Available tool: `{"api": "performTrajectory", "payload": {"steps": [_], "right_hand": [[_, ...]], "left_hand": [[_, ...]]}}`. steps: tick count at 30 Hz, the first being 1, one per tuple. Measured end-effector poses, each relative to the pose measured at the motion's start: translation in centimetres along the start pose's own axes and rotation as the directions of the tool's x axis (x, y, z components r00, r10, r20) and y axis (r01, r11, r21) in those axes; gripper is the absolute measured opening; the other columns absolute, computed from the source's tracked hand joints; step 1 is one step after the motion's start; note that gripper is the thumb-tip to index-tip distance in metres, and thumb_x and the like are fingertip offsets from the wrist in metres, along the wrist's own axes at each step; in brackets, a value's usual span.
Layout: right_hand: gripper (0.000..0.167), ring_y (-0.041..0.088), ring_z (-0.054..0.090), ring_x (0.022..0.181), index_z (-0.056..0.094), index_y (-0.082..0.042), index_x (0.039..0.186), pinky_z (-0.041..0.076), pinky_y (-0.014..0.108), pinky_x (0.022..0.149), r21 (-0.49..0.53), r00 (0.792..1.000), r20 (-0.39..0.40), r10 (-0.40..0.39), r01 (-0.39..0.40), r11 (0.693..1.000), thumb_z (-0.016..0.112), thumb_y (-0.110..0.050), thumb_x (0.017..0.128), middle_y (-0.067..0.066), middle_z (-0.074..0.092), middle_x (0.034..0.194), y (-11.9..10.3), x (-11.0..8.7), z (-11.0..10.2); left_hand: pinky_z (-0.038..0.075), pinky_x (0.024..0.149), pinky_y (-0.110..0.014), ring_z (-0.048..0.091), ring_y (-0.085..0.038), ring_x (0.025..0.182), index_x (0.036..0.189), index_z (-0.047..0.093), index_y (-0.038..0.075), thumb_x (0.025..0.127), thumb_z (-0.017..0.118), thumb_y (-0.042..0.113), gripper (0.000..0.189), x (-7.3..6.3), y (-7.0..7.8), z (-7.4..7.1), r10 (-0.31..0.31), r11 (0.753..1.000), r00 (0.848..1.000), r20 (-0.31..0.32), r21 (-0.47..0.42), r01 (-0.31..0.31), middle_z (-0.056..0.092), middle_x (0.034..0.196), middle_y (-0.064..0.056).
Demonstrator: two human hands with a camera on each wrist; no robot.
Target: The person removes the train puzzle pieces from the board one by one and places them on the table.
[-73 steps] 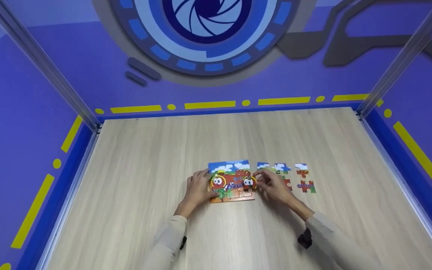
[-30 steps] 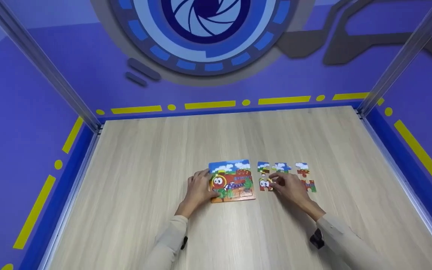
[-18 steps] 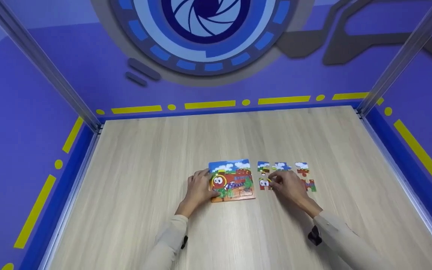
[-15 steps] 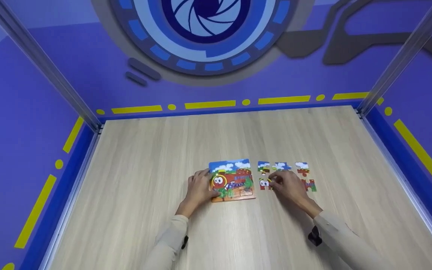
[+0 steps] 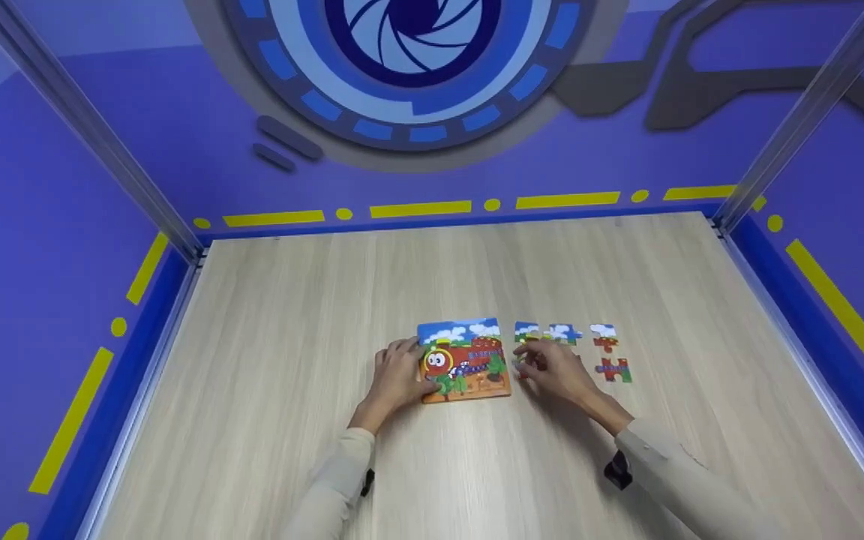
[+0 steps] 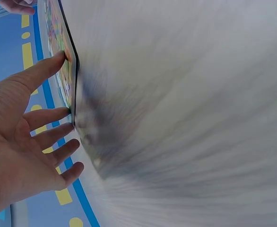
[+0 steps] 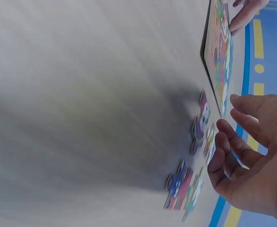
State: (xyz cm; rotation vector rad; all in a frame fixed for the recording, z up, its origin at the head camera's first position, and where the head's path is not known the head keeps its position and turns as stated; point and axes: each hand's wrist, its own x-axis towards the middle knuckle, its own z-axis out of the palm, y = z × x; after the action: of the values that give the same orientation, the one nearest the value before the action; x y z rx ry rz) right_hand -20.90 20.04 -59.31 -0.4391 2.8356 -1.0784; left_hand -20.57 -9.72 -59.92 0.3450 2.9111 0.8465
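A square jigsaw puzzle (image 5: 477,386) with a red cartoon train lies flat on the table. My left hand (image 5: 398,379) is at its left side, the thumb resting on the picture's corner and the fingertips at the edge, the fingers spread. Right of the puzzle, my right hand (image 5: 556,371) hovers with bent fingers. In the right wrist view, thumb and index fingertips stand slightly apart with nothing between them. Below them a puzzle piece with cartoon eyes (image 7: 204,113) rests on the table; in the head view my hand mostly hides it.
Loose puzzle pieces lie right of the puzzle: a sky piece (image 5: 526,330), a cloud piece (image 5: 562,333), a cloud-and-red piece (image 5: 603,337) and a red lettered piece (image 5: 613,370). The pale wooden table (image 5: 312,300) has blue-purple panels (image 5: 432,184) around it.
My right hand has carried the eye piece from over the puzzle's right side onto the table beside it, released it, and moved a little left. My left hand has stayed in place.
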Motion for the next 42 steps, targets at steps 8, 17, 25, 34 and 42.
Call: {"api": "performTrajectory", "payload": {"steps": [8,17,25,34,42], "right_hand": [[0.028,0.014,0.057,0.084,0.073,-0.003,0.119,0.044,0.021,0.069,0.033,0.993,0.059,-0.103,0.101,0.994,0.075,-0.011,0.092,0.008,0.065,0.099,-1.2,0.7,1.4],[0.041,0.016,0.048,0.094,0.071,-0.006,0.128,0.040,0.028,0.075,-0.104,0.984,0.173,-0.043,0.062,0.993,0.077,-0.021,0.091,0.012,0.059,0.113,-2.2,1.7,1.9],[0.038,0.018,0.051,0.098,0.073,-0.005,0.124,0.047,0.038,0.083,-0.135,0.984,0.171,-0.050,0.073,0.988,0.080,-0.019,0.089,0.010,0.059,0.113,-2.4,1.5,2.3],[0.036,0.017,0.050,0.094,0.073,-0.004,0.122,0.045,0.034,0.080,-0.113,0.985,0.168,-0.039,0.058,0.992,0.080,-0.015,0.088,0.010,0.059,0.109,-2.6,1.6,2.5],[0.040,0.016,0.046,0.086,0.072,-0.004,0.126,0.038,0.028,0.070,-0.131,0.977,0.192,-0.089,0.115,0.985,0.079,-0.017,0.089,0.014,0.058,0.107,-2.5,1.6,2.3]], "left_hand": [[0.029,0.115,-0.062,0.043,-0.042,0.141,0.139,0.060,-0.002,0.087,0.081,0.031,0.065,0.0,0.3,-0.1,-0.016,0.999,1.000,0.000,-0.032,0.016,0.052,0.151,-0.022],[0.034,0.111,-0.059,0.051,-0.039,0.132,0.130,0.065,-0.004,0.083,0.078,0.055,0.077,0.3,2.3,1.7,-0.033,0.987,0.987,-0.158,0.153,0.057,0.059,0.140,-0.020],[0.043,0.104,-0.050,0.057,-0.031,0.121,0.125,0.068,0.004,0.076,0.081,0.062,0.078,-0.3,2.3,3.2,0.043,0.935,0.962,-0.269,0.349,0.056,0.063,0.129,-0.014],[0.042,0.103,-0.054,0.058,-0.031,0.115,0.106,0.075,0.013,0.079,0.085,0.042,0.041,-1.0,2.6,3.4,0.069,0.985,0.964,-0.258,0.172,-0.025,0.065,0.119,-0.012],[0.040,0.101,-0.054,0.057,-0.032,0.114,0.096,0.079,0.016,0.078,0.087,0.040,0.031,-1.0,2.9,3.2,0.038,0.995,0.971,-0.238,0.103,-0.013,0.069,0.116,-0.009]]}}
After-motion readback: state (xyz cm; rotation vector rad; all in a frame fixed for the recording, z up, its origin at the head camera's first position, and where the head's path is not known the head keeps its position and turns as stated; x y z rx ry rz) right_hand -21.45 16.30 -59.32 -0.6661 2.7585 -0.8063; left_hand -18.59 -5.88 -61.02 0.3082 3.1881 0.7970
